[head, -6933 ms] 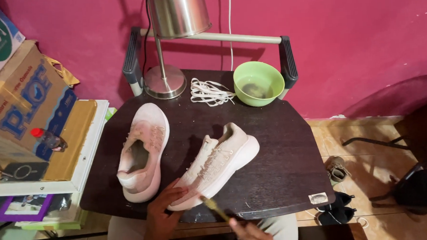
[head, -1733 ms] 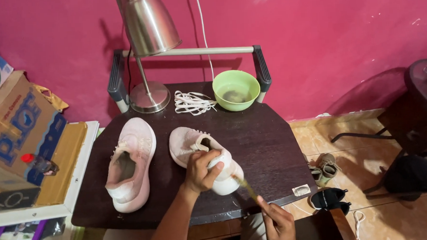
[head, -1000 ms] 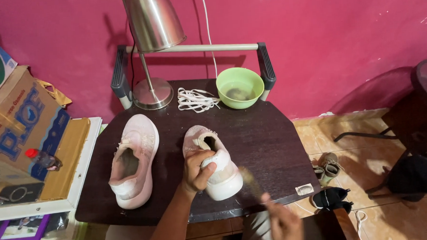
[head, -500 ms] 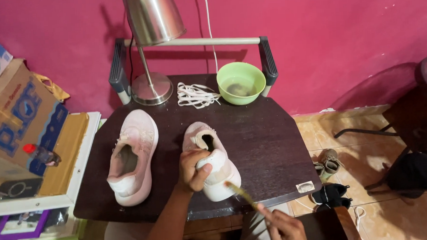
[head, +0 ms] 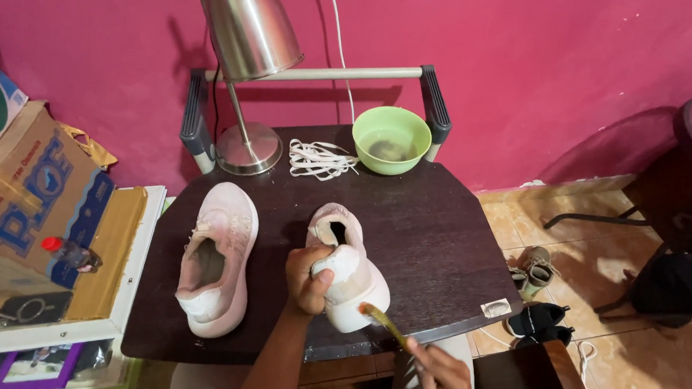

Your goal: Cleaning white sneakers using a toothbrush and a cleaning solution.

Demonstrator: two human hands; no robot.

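Observation:
Two pale pink sneakers lie on a dark wooden table (head: 441, 237). My left hand (head: 307, 278) grips the heel of the right sneaker (head: 345, 268), which is tipped with its heel toward me. My right hand (head: 439, 373), low at the frame's bottom edge, holds a small yellowish brush (head: 383, 323) whose bristle end touches the heel's sole edge. The other sneaker (head: 213, 266) rests upright to the left, untouched. White laces (head: 321, 157) lie coiled at the back of the table beside a green bowl (head: 392, 138) of murky water.
A metal desk lamp (head: 247, 74) stands at the table's back left. Cardboard boxes (head: 19, 193) and a shelf with a small bottle (head: 68, 253) sit at left. Small shoes (head: 532, 268) lie on the tiled floor at right, near a dark chair (head: 674, 219).
My left hand turned the right sneaker from lying on its side to heel toward me and kept hold of it. My right hand brought the brush up to the heel.

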